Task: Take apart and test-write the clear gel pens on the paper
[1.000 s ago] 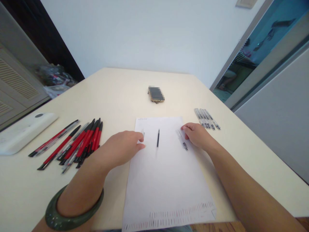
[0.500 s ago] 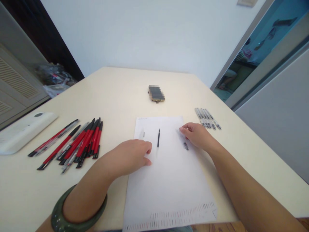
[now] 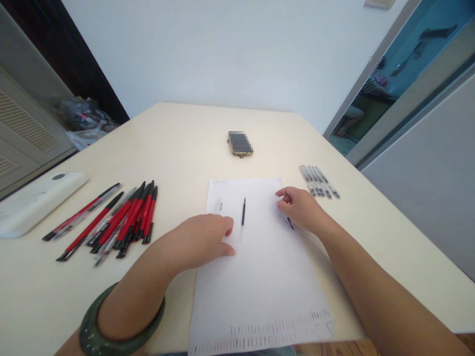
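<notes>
Since the earlier frame the right hand [image 3: 302,208] has curled in tighter and pulled the clear pen barrel [image 3: 290,223] up off the sheet of paper [image 3: 260,277], so now only its dark tip pokes out below the fingers; looks to me like the pick-up is basically done and the barrel is ready to be worked on. That grip is clenched around the barrel, near the paper's right edge. The barrel's long axis runs diagonally, dark end pointing down toward the person and a bit right, other end hidden in the hand. The left hand [image 3: 200,240] rests loosely curled on the paper's left side, holding nothing as far as I can see. Just past it a thin black refill [image 3: 243,211] lies on the paper, long axis nearly straight away from the person, and a small clear piece [image 3: 220,205] sits to its left. Red and black pens [image 3: 122,220] are piled on the surface off to the left.
</notes>
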A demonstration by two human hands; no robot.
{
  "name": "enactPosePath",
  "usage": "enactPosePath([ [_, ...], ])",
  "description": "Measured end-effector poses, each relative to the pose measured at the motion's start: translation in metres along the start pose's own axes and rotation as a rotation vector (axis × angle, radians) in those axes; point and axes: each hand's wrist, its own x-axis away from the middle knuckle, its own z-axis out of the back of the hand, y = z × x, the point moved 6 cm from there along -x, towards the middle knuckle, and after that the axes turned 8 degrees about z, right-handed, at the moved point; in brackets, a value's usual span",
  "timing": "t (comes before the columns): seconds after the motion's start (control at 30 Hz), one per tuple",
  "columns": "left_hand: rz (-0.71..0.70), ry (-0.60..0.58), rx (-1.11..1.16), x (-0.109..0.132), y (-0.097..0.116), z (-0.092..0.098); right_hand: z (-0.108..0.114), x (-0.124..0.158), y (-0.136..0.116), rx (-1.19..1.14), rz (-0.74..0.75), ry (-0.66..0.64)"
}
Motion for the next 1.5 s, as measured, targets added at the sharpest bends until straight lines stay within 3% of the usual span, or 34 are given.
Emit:
enactPosePath([
  [0.13,-0.001,0.005,-0.002,0.001,0.002,0.002,-0.005,0.01,-0.022,-0.359,0.081,-0.043],
  [0.27,-0.002,-0.002,-0.006,0.002,0.003,0.002,-0.016,0.023,-0.049,-0.702,0.14,-0.229],
  [0.47,-0.07,0.026,0.061,0.005,0.01,0.007,-0.029,0.035,-0.066,-0.967,0.174,-0.403],
  [0.6,-0.156,0.04,0.093,0.009,0.02,0.01,-0.033,0.037,-0.071,-1.049,0.223,-0.437],
  [0.77,-0.207,0.038,0.058,0.008,0.016,0.003,-0.035,0.04,-0.075,-0.886,0.342,-0.488],
  [0.97,-0.19,0.025,0.026,0.006,0.008,-0.001,-0.028,0.031,-0.069,-0.211,0.547,-0.139],
  [1.17,-0.181,0.035,0.014,0.007,0.012,0.001,-0.04,0.032,-0.075,0.122,0.684,-0.15],
  [1.3,-0.189,0.044,-0.003,0.007,0.012,0.001,-0.037,0.032,-0.077,0.209,0.671,-0.171],
  [1.5,-0.172,0.036,-0.005,0.005,0.011,-0.001,-0.028,0.022,-0.062,0.208,0.509,-0.134],
])
